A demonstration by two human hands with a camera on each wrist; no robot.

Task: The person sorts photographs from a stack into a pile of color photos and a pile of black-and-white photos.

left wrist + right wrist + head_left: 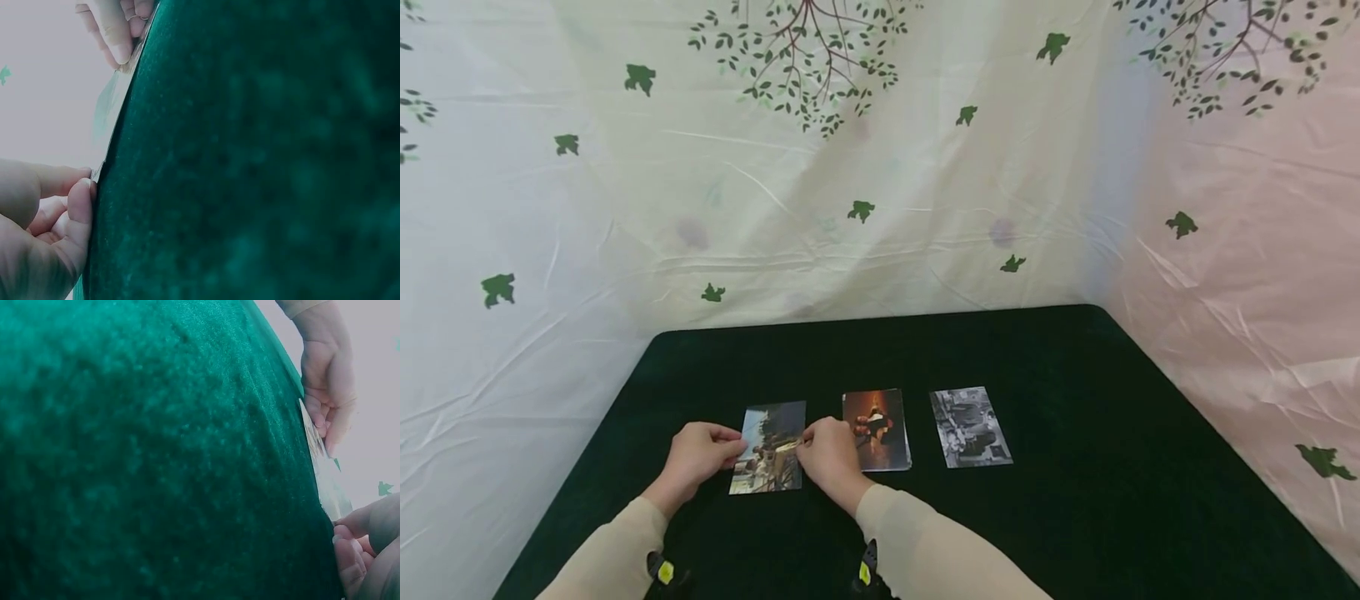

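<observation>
At the left of my head view a cream left sleeve (613, 546) runs off the bottom edge. Beyond its cuff, the left hand (696, 454) hides its rear fingers from me; the left wrist view shows them curled behind a thumb and forefinger pinching narrowly. They have the left edge of a glossy rectangular photo card (767, 454), whose pale sky and jumbled lower scene are too small to read. The wrist views catch this card almost edge-on, and I cannot tell whether it is lifted off the cloth.

The card spans the space between both grips: the right hand (833, 458) pinches its right edge, back of the hand towards my head camera, covering part of that edge. The right sleeve (947, 546) is cut off below.

Just beyond that hand, partly covered at its left edge, is an orange-and-black photo stack (880, 429), with white borders of another sheet peeping out. Well apart from the held card, farthest right, a grey photo (972, 427) lies tilted on the velvety dark-green tablecloth (1112, 500); I can't make out its figures.
</observation>
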